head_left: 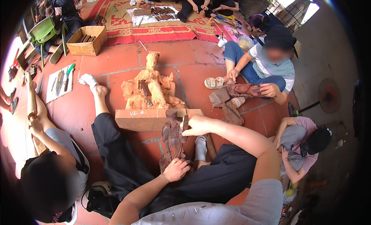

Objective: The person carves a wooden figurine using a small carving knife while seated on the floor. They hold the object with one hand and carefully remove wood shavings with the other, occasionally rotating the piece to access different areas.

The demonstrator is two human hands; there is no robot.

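Note:
A dark reddish carved wooden figure [172,142] leans upright between my legs. My left hand [177,169] is closed around its lower part. Up by the figure's shoulder, my right hand [198,125] is closed on a short, flat, dark strip [186,122], whose kind I cannot make out. Just beyond stands a larger pale wood carving [154,83] of a robed figure on a thick wooden block [154,120]. A chisel [145,93] with a dark handle rests against that carving.
At right a seated person holds another dark carving [245,90] near wooden blocks [219,97]. Another person sits close at left. A white sheet with tools [60,83], a cardboard box [87,40], a green chair [42,30] and a fan [329,95] stand around.

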